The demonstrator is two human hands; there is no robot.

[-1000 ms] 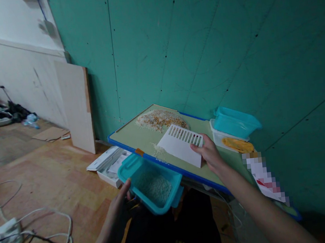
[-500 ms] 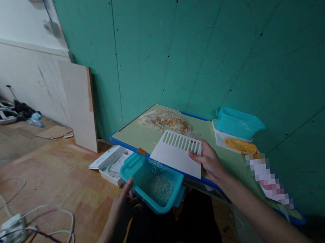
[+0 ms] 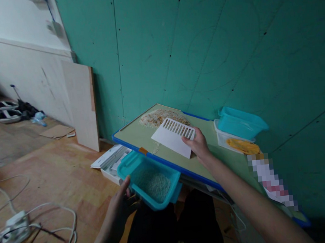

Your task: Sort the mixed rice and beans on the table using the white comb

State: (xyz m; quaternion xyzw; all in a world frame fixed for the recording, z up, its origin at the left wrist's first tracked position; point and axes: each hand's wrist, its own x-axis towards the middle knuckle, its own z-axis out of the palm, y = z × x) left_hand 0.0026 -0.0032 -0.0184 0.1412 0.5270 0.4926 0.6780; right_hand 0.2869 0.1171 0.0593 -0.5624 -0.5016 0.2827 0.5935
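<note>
My right hand (image 3: 197,144) grips a flat white slotted scraper (image 3: 172,139) by its right side, its slots toward the far end. The scraper is over the green tabletop (image 3: 132,136), in front of a spread heap of white grains and yellow kernels (image 3: 162,117). A few white grains (image 3: 156,148) lie by the near blue edge. My left hand (image 3: 121,197) holds a teal plastic container (image 3: 153,204) by its left side, thumb at the rim, the other fingers partly hidden in shadow. White grains cover the container's bottom, which sits just below the table edge.
A teal bin (image 3: 241,123) stacked in a white one stands at the table's back right, near an orange cloth (image 3: 243,146) and a blurred-out packet (image 3: 270,181). An open white box (image 3: 109,169) lies left of the table; cables and a power strip (image 3: 15,229) lie on the floor.
My right hand has moved the scraper away from the table's near edge toward the heap. Grains that were falling into the container are no longer seen falling. The container has shifted slightly left.
</note>
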